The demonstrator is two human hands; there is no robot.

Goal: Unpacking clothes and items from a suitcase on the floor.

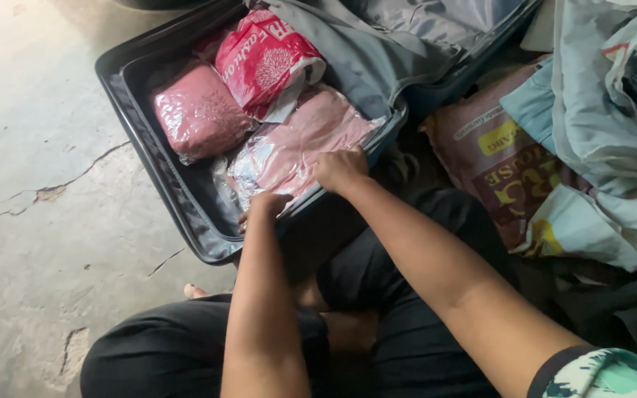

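Note:
An open dark suitcase (149,162) lies on the floor in front of me. Inside are a pink folded garment in clear plastic (199,112), a red printed packet (265,60), and a larger pale pink garment in clear plastic (296,144) near the front edge. My left hand (265,205) grips the near corner of that pale pink packet. My right hand (340,168) presses on its near edge with the fingers curled over it. Grey lining (377,51) of the lid folds over the suitcase's right side.
Cracked concrete floor (38,221) spreads to the left. At the right lie a brown printed bag (495,162) and a heap of pale plastic bags and cloth (606,110). My legs in black trousers (377,309) are crossed below the suitcase.

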